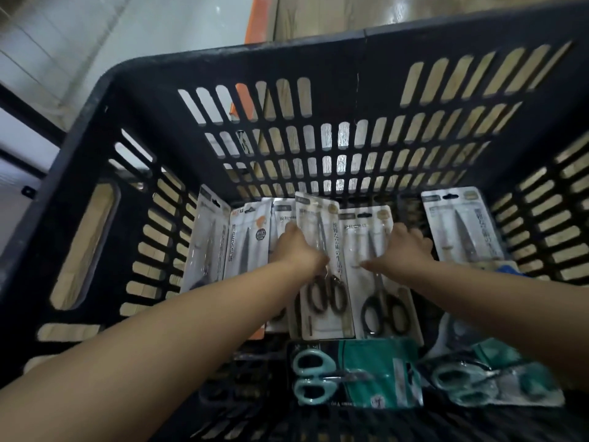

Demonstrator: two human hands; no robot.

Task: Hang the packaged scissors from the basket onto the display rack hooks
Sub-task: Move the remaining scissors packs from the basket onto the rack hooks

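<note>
Deep inside the black slotted plastic basket point(242, 63), centre frame, your left hand point(298, 247) pinches a clear-fronted white card pack of black-handled scissors point(323, 266); your right hand point(403, 250) rests, fingers spread, on a matching pack point(381, 301).

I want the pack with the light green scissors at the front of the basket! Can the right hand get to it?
Probably yes. The light green scissors pack lies flat on top in the basket, nothing covering it, nearer the person than the right hand, which is now on a black-handled scissors pack. It only needs pulling back.

floor point(318, 14): glossy beige | wall point(63, 43): white panels | light: dim
</note>
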